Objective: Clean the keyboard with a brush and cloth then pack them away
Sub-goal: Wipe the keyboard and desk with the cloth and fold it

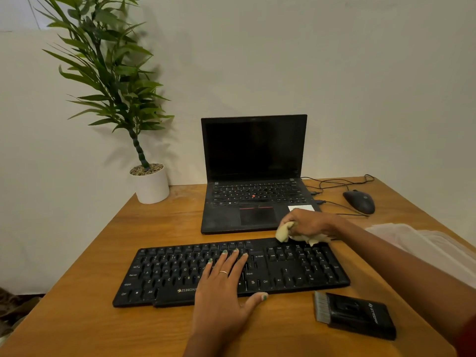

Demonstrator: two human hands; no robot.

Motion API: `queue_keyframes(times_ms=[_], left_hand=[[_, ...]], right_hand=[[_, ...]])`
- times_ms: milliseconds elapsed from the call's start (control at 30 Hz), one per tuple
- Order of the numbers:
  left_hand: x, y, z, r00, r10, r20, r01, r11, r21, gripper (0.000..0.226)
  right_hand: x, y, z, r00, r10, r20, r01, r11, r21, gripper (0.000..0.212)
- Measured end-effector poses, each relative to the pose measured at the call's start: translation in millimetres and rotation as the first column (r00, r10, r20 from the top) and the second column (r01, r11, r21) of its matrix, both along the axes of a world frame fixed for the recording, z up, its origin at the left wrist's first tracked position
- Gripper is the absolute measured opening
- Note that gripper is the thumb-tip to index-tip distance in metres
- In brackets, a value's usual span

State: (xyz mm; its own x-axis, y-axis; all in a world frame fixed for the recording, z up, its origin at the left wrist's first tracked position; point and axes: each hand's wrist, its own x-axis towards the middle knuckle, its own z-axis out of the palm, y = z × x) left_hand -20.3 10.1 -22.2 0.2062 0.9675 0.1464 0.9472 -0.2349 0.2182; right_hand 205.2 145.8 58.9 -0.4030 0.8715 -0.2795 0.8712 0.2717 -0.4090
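I am wiping the long black plastic keyboard, which is lying flat across the middle of the brown wooden bench, right in front of me. My left hand is lying flat on the middle keys, with its fingers straight and spread apart and my thumb hooked over the near edge. I am pressing down like this so the keyboard is not sliding away while I rub it. My right hand is up at the far right corner of the keyboard, and its fingers are curled tight around the soft, crumpled, pale yellow cloth. I am bunching the cloth into a little ball so it can push down between the keys, and some of it is hanging out under my hand and touching the top row. The small black brush with grey bristles is lying on the bench just beside the near right corner of the keyboard, with no hand on it. I think I am keeping it close so I can grab it fast or pack it away. The open black laptop is sitting behind the keyboard, out of the way. I am guessing there is wiping left to do, and nothing is packed away yet.
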Motion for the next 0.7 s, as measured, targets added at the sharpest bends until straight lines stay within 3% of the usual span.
queue_keyframes(times_ms=[233, 400, 567, 700], left_hand=[[0.1, 0.5, 1.1, 1.000, -0.009, -0.007, 0.009, 1.000, -0.002, 0.086], [-0.1, 1.6, 1.1, 1.000, -0.010, -0.004, 0.010, 1.000, -0.005, 0.087], [0.8, 0.7, 4.8, 1.000, -0.006, -0.013, 0.006, 1.000, -0.007, 0.087], [0.6, 1.8, 5.1, 1.000, -0.008, -0.025, 0.008, 1.000, -0.007, 0.087]], right_hand=[[61.0, -10.0, 7.2, 0.982, -0.100, 0.161, 0.089, 0.993, 0.074, 0.027], [54.9, -22.8, -8.3, 0.978, -0.209, 0.024, 0.202, 0.966, 0.162, 0.027], [50.0, -56.8, -29.2, 0.889, -0.428, -0.166, 0.457, 0.860, 0.229, 0.040], [58.1, -90.7, -37.1, 0.850, -0.484, -0.208, 0.522, 0.828, 0.207, 0.042]])
